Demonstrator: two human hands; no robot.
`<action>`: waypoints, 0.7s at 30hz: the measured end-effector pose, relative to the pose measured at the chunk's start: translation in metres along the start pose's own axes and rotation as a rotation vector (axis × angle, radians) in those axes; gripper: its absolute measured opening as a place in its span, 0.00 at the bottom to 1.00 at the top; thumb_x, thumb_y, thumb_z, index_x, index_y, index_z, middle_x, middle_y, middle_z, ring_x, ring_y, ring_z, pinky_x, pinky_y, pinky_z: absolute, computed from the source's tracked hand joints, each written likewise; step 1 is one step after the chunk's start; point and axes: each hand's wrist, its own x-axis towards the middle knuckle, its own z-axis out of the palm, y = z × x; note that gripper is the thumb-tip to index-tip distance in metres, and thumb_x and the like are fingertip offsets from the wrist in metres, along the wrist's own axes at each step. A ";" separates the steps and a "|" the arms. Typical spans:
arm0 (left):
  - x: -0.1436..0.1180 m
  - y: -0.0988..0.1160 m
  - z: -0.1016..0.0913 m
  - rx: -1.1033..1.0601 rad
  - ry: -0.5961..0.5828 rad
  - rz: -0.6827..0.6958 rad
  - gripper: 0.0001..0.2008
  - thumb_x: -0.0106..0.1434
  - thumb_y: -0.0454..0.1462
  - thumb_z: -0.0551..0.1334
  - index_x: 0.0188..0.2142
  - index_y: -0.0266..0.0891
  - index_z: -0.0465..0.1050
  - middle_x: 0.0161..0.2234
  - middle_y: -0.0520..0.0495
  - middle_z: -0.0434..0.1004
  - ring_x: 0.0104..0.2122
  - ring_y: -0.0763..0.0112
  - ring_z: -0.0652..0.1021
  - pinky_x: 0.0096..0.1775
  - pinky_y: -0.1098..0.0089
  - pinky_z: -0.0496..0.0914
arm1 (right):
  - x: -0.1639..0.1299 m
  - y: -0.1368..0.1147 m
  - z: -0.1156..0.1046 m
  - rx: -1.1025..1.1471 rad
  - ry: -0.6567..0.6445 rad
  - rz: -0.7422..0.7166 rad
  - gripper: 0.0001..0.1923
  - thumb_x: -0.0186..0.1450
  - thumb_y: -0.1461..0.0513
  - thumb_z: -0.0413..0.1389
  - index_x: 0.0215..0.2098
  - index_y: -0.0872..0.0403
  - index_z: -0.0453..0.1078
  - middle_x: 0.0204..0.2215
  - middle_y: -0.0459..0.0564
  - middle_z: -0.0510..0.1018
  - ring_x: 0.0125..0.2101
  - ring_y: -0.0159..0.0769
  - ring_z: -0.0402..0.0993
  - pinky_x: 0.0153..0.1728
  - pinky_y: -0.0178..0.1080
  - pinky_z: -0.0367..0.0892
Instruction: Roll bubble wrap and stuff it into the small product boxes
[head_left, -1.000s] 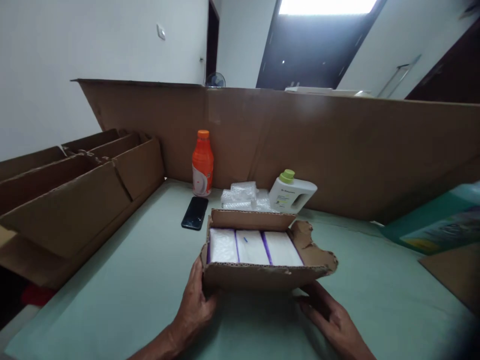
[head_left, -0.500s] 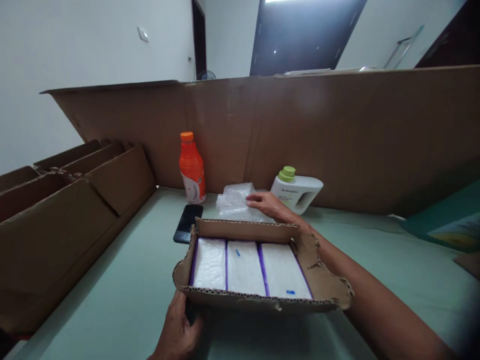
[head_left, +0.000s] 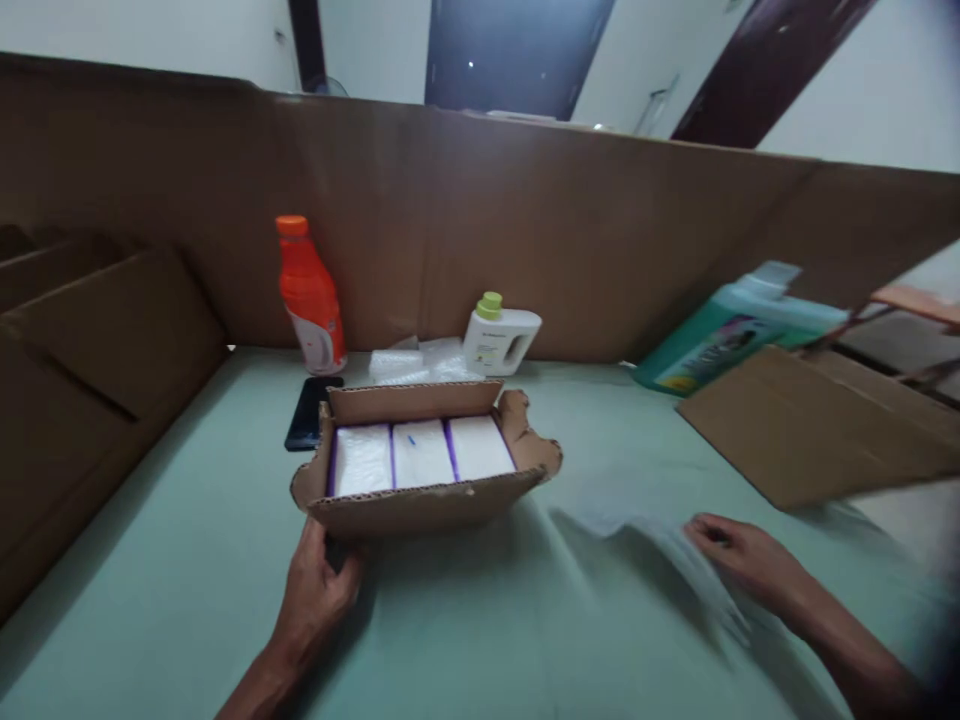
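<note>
The left hand [head_left: 319,590] grips the near left corner of an open cardboard box [head_left: 420,505] holding three white packs [head_left: 421,455] on the pale green table [head_left: 187,560]. The right hand [head_left: 739,560] holds a blurred clear sheet [head_left: 652,545] well right of it. Behind the box stand an orange bottle [head_left: 309,297] and a white jug [head_left: 501,338]

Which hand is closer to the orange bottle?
Left. The left hand grips the cardboard box just in front of the orange bottle; the right hand lies far off to its right.
</note>
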 end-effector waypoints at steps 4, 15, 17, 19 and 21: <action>0.001 0.008 -0.001 -0.018 -0.024 0.003 0.23 0.58 0.46 0.62 0.50 0.37 0.69 0.45 0.39 0.77 0.43 0.54 0.79 0.38 0.62 0.75 | -0.016 -0.027 -0.004 -0.042 0.082 0.028 0.20 0.61 0.40 0.55 0.27 0.42 0.75 0.45 0.60 0.81 0.43 0.58 0.77 0.24 0.50 0.70; 0.000 0.016 0.002 -0.148 -0.075 -0.092 0.24 0.56 0.45 0.63 0.49 0.38 0.66 0.47 0.37 0.78 0.49 0.53 0.78 0.50 0.58 0.73 | -0.016 -0.161 0.117 0.478 -0.515 -0.254 0.22 0.60 0.57 0.55 0.51 0.55 0.72 0.47 0.59 0.81 0.42 0.49 0.80 0.43 0.51 0.76; 0.010 0.027 0.009 -0.149 -0.129 -0.079 0.23 0.55 0.44 0.63 0.49 0.38 0.66 0.46 0.39 0.79 0.48 0.54 0.79 0.48 0.59 0.74 | -0.018 -0.153 0.121 0.468 -0.470 -0.196 0.18 0.61 0.56 0.56 0.48 0.54 0.73 0.44 0.58 0.82 0.41 0.49 0.80 0.42 0.51 0.77; 0.025 0.037 0.020 -0.151 -0.177 -0.038 0.24 0.55 0.43 0.63 0.50 0.37 0.65 0.45 0.40 0.79 0.47 0.55 0.79 0.49 0.59 0.73 | -0.017 -0.146 0.118 0.461 -0.428 -0.136 0.18 0.62 0.54 0.56 0.47 0.54 0.73 0.42 0.57 0.83 0.39 0.48 0.80 0.40 0.50 0.77; 0.039 0.042 0.031 -0.156 -0.202 0.000 0.27 0.54 0.43 0.63 0.53 0.37 0.64 0.48 0.40 0.78 0.49 0.56 0.78 0.51 0.59 0.72 | -0.013 -0.138 0.108 0.452 -0.412 -0.114 0.20 0.61 0.54 0.56 0.49 0.54 0.72 0.42 0.57 0.83 0.39 0.47 0.80 0.41 0.49 0.77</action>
